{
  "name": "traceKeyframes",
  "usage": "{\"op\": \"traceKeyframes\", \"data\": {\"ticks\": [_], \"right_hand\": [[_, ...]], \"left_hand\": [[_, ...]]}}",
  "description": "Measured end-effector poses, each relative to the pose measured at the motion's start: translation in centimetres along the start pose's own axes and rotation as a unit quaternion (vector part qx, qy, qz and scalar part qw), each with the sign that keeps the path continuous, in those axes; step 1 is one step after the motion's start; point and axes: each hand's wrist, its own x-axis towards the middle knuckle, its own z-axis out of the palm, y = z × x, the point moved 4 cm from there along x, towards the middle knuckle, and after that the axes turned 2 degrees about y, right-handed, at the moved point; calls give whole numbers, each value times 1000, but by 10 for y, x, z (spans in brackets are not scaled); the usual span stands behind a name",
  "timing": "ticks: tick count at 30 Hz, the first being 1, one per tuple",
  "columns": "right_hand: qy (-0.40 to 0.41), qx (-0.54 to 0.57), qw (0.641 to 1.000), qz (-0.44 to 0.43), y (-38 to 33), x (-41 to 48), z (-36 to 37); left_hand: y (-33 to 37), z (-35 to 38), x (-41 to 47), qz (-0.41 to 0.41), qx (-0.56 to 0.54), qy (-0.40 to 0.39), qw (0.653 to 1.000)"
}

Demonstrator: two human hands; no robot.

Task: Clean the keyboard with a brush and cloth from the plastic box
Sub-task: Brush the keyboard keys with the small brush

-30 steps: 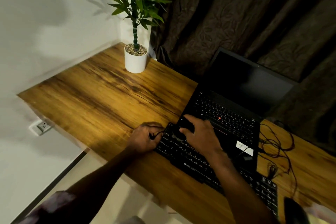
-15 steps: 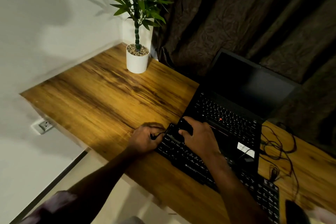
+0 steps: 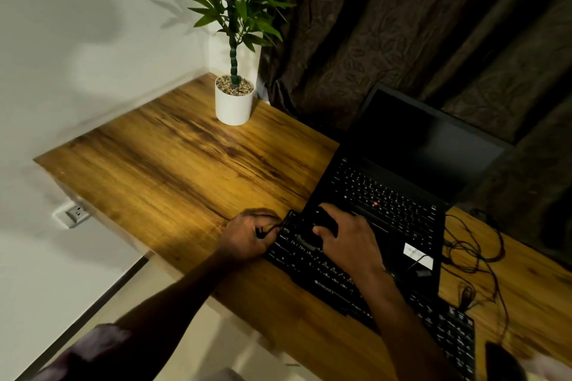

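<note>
Head view is looking down on a wooden desk (image 3: 161,170) where a black keyboard (image 3: 365,288) is lying along the near edge, its far side tucked against the front of an open laptop (image 3: 399,195). At the keyboard's left end, the left hand (image 3: 247,237) is curling into a loose fist around a thin black cord (image 3: 272,229) that is running from the keyboard's corner. Over the keyboard's left keys, the right hand (image 3: 346,241) is gripping a small dark object (image 3: 325,221) and pressing it down toward the keys; whether it is the brush or the cloth I cannot tell in this dim light. Far behind the keyboard, in the desk's corner by the wall, a white pot (image 3: 232,107) is standing upright, holding pebbles and a green plant (image 3: 235,9). Right of the laptop, tangled cables (image 3: 476,257) are sprawling over the wood. A dark curtain (image 3: 402,25) is hanging behind the laptop. A wall socket (image 3: 75,214) is sitting below the desk's left edge.
</note>
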Motion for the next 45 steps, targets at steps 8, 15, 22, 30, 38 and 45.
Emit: {"op": "traceKeyframes", "data": {"ticks": [8,15,22,30,38,45], "right_hand": [[21,53,998,10,-8,-4,11],[16,38,998,38,16,-14,-6],[40,60,997,34,23,-14,-3],[69,39,996,26,38,-29,-15],[91,137,985,42,64,-28,-10],[67,153,984,66,96,-39,-24]], "left_hand": [[9,-7,0,-14,6,-2,1000],[9,-6,0,-23,9,6,1000],[9,-6,0,-25,10,-4,1000],[10,-8,-1,-38,12,-9,999],[14,-9,-2,-37,-4,8,999],[12,-7,-1,-20,-14,3,1000]]}}
